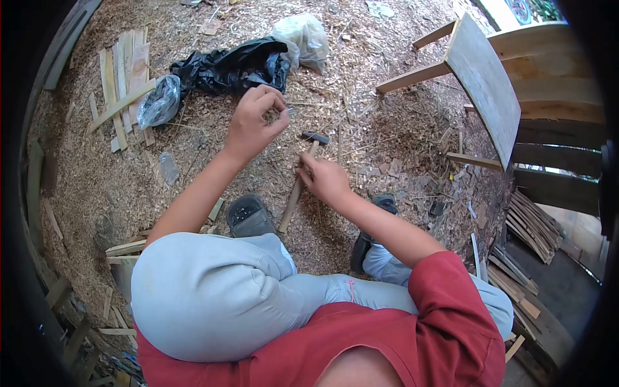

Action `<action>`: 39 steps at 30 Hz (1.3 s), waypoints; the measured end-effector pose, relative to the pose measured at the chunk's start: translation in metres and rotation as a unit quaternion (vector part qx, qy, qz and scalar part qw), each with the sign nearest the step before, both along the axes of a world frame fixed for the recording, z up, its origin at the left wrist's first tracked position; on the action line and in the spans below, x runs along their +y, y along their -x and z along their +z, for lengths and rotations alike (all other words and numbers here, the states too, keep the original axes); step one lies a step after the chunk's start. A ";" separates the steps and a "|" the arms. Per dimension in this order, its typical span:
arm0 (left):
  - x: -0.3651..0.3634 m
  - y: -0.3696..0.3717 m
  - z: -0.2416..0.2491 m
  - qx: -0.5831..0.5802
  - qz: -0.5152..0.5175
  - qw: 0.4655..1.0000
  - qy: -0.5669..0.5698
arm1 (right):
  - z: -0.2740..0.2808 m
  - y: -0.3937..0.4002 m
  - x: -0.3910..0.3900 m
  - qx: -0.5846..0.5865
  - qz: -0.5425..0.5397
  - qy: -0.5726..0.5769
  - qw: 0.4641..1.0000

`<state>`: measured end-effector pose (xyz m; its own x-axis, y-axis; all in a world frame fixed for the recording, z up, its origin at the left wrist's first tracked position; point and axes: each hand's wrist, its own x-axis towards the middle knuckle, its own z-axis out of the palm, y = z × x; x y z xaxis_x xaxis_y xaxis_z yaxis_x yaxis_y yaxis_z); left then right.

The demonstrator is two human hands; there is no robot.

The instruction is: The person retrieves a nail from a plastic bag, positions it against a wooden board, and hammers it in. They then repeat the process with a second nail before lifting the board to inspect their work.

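Note:
My right hand [327,182] has its fingers curled round the wooden handle of a hammer [291,208], not far below its dark metal head. The handle slants down toward my feet. Farther forward and to the left, my left hand [256,122] is raised over the chip-covered ground with its fingers bent in toward the thumb. A tiny pale, shiny bit shows at those fingertips, too small to name. Just beyond the left hand lies a black plastic bag [225,68].
A whitish plastic bag [303,42] and a clear bag [159,102] lie by the black one. Thin wood strips [122,77] are at left. A wooden piece with a grey panel and legs [483,84] stands at right. Sandals [250,218] are on my feet.

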<state>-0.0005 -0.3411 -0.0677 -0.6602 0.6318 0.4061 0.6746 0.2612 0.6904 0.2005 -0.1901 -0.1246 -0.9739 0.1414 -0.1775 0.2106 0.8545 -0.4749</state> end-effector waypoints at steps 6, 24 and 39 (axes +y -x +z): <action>0.007 -0.003 -0.003 -0.318 -0.015 0.944 -0.084 | -0.003 0.003 -0.001 -0.019 -0.072 0.068 0.995; 0.029 0.068 0.099 -0.271 -0.077 0.952 -0.119 | 0.201 0.051 0.147 0.007 -0.057 0.206 0.977; 0.244 0.023 0.268 -0.296 -0.134 0.944 0.060 | 0.242 -0.009 0.360 0.264 -0.147 0.268 0.915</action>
<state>-0.0232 -0.0968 0.2002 -0.5592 0.8262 -0.0684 0.2325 0.2355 0.9437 0.2098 0.1696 0.1178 -0.8777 0.4418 0.1857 0.0149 0.4124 -0.9109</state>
